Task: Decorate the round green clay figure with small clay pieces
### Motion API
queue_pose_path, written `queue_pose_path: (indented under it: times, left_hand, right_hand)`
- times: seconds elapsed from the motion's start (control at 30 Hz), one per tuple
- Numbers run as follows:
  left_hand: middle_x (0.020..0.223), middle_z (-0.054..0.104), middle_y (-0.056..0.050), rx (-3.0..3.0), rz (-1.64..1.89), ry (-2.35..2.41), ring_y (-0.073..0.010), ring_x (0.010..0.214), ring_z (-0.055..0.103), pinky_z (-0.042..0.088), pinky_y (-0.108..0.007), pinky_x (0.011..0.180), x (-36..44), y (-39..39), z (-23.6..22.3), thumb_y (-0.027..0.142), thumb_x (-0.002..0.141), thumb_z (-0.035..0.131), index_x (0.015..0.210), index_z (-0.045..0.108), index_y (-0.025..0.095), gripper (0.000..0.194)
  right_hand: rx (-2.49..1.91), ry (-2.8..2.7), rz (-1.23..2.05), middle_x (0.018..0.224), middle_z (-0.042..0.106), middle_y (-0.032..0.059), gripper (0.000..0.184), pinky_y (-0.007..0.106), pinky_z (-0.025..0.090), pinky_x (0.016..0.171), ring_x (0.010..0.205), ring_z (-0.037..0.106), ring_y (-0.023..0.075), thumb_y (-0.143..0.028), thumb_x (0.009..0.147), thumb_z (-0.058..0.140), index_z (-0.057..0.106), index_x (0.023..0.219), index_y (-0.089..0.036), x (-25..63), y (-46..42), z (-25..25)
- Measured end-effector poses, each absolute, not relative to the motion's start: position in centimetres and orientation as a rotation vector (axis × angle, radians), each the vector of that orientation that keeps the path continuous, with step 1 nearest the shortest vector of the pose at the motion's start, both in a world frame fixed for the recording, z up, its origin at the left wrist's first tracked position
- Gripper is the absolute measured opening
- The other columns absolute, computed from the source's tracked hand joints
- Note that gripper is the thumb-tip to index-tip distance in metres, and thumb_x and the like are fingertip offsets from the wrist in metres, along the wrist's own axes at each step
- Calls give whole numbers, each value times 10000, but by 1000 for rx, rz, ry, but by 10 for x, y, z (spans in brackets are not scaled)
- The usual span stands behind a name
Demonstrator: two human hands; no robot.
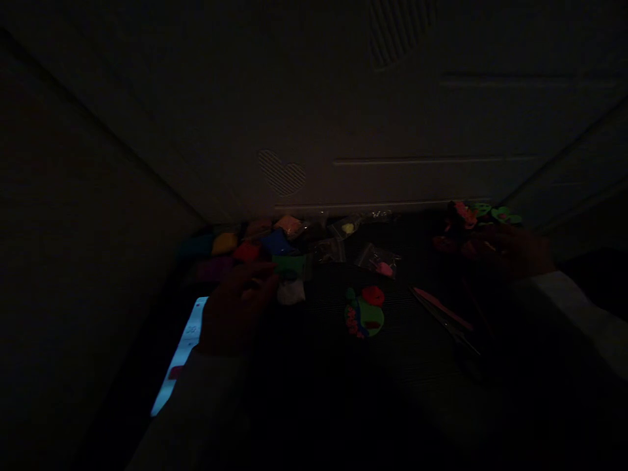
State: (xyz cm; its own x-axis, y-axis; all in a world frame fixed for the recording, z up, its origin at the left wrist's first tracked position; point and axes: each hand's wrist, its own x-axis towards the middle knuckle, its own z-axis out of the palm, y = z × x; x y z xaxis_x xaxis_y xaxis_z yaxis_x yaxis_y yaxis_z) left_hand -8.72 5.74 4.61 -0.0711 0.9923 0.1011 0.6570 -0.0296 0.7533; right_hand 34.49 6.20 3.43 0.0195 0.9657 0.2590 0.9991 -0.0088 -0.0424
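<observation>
The scene is very dark. On the left, my left hand [238, 307] is over the table with thumb and forefinger apart, and nothing shows between them. Its fingertips are next to a green packet [289, 265] and a white packet [291, 292]. My right hand [524, 252] reaches in from the right beside a cluster of clay-like flowers [466, 216] in pink, red and green. Shadow hides its fingertips, so a hold cannot be made out. Between the hands lies a round green piece [369, 316] bearing a red flower shape [373, 296] and small pink dots.
Coloured packets, among them a blue one [277, 243] and a yellow one [225, 243], line the back left. A clear bag [377, 260] holds something pink. Scissors [444, 318] and a pink strip [441, 306] lie right of centre. A lit phone [186, 343] is at left. A pale panel [314, 118] rises behind.
</observation>
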Motion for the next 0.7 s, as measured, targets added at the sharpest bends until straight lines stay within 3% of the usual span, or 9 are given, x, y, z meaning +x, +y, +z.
queue_pose_path:
  times: [0.1,0.27,0.43,0.57,0.7]
  left_hand:
    - [1087,528,-98,2240,601,1762,-241,1041,450,332,-387,914,-93,76,34,348,686,523,1058,511,147,424]
    - [1163,484,-105,2456,345,1666,-235,1078,427,335,-367,914,-92,96,16,371,694,512,1134,448,148,497]
    - [987,567,-104,2473,371,1726,-247,946,501,377,-389,836,-88,100,24,391,681,530,1008,522,146,409]
    - [1057,516,-104,2513,683,1784,-226,1016,455,362,-364,875,-85,75,51,403,692,528,1048,461,131,454]
    - [1068,490,-83,2726,912,1422,-185,1007,450,401,-317,837,-71,22,73,274,700,552,1067,445,157,399]
  right_hand:
    - [-2040,-2007,-215,942,589,90,282,263,387,689,843,537,166,-342,728,477,626,887,-163,338,55,35]
    - [-1909,-2017,-112,939,589,60,287,274,421,694,841,552,168,-384,733,458,601,926,-228,323,46,32]
    - [-1776,-1968,-71,950,585,82,394,324,422,788,895,540,192,-497,745,382,592,864,-186,318,32,36]
    - [-1768,-1919,40,999,567,57,408,382,423,813,923,532,202,-547,741,370,566,923,-240,294,5,59]
    - [-1657,-1879,447,986,592,-22,270,271,471,776,880,563,132,-449,783,402,548,971,-322,238,-31,81]
